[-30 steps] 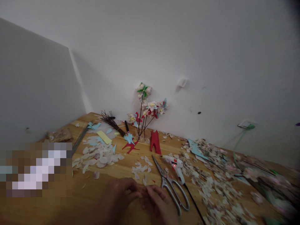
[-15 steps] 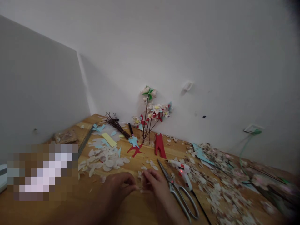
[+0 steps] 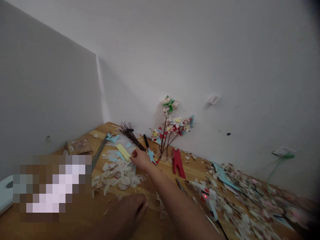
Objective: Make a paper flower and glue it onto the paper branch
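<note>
My right hand [image 3: 140,158] reaches far across the wooden table [image 3: 155,230], fingers pinched at the near end of a bundle of dark thin wires [image 3: 128,132], beside a yellow paper strip [image 3: 123,152]. What it pinches is too small to make out. My left hand [image 3: 128,208] rests near the table's front, fingers loosely curled, next to a pile of white paper petals [image 3: 117,173]. Right of my right hand stands a paper flower bouquet [image 3: 172,125] in a clear cup against the wall.
A red paper cut-out [image 3: 178,162] and a blue one [image 3: 151,155] lie by the bouquet. A white glue gun [image 3: 207,196] with a red light lies right of my forearm. Paper scraps [image 3: 240,200] litter the right side. A blurred patch covers the left.
My right hand left the spot by my left hand and stretched forward to the wire bundle. The view shifted left, and my forearm now hides most of the scissors.
</note>
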`<action>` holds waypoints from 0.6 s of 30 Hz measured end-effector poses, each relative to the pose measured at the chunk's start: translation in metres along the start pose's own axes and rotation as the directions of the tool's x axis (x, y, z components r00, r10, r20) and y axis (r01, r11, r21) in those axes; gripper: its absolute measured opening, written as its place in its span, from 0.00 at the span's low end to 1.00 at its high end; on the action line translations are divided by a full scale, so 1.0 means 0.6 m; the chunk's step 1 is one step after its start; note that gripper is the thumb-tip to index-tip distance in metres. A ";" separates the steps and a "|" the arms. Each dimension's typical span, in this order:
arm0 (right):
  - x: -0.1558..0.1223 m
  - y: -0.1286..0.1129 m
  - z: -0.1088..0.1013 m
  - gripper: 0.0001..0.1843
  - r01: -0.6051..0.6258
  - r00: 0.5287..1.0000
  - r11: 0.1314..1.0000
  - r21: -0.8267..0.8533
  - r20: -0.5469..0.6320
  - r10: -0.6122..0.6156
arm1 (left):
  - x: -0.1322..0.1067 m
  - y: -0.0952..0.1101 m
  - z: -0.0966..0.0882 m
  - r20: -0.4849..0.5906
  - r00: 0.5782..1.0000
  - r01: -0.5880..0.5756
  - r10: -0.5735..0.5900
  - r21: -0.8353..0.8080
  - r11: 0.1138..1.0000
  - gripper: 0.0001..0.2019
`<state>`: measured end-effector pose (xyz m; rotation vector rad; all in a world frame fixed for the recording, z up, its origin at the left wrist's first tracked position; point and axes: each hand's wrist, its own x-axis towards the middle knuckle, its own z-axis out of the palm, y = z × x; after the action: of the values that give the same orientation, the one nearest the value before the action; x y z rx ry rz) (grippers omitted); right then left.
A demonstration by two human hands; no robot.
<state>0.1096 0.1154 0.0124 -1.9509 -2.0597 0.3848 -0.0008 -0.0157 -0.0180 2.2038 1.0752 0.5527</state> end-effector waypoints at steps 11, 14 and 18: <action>0.038 -0.031 0.029 0.14 -0.023 1.000 0.973 -0.231 -0.006 0.022 | 0.007 -0.011 0.001 -0.052 0.998 -0.042 0.040 -0.037 0.998 0.15; 0.034 -0.032 0.030 0.14 -0.036 0.999 0.978 -0.204 -0.029 0.031 | 0.010 -0.014 0.003 -0.054 0.998 -0.035 0.031 -0.076 0.996 0.11; 0.026 -0.032 0.019 0.14 -0.071 0.994 0.992 -0.103 -0.094 0.061 | 0.019 -0.018 0.004 -0.028 0.999 -0.017 0.014 -0.107 0.994 0.10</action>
<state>0.0869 0.1302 0.0093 -2.0615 -2.0009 0.1990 0.0013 -0.0021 -0.0258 2.1186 1.0197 0.6346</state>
